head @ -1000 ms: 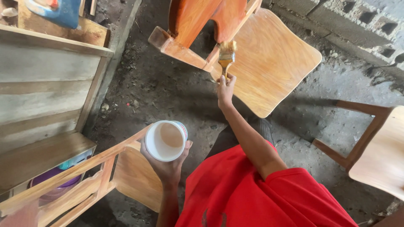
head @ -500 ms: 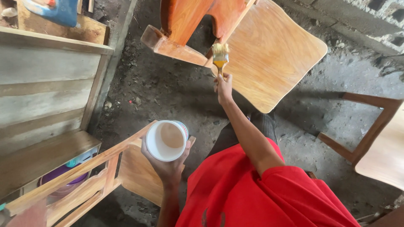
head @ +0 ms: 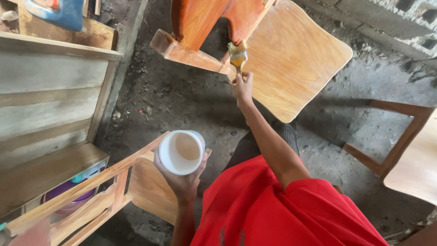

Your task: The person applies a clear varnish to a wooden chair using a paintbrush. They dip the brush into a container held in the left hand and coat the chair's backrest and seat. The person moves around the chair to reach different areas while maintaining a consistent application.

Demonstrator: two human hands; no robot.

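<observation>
Your right hand grips a small bristle paintbrush, its tip on the rail of the overturned orange-brown wooden chair. Your left hand cups a white round tub of varnish. Stroke along the grain, light load, tub level.

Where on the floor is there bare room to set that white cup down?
Bare ground lies between the wooden shelving and the chair being brushed; another patch lies between that chair and the chair at right. It is crowded around the left hand, where the white cup sits against another chair frame.
</observation>
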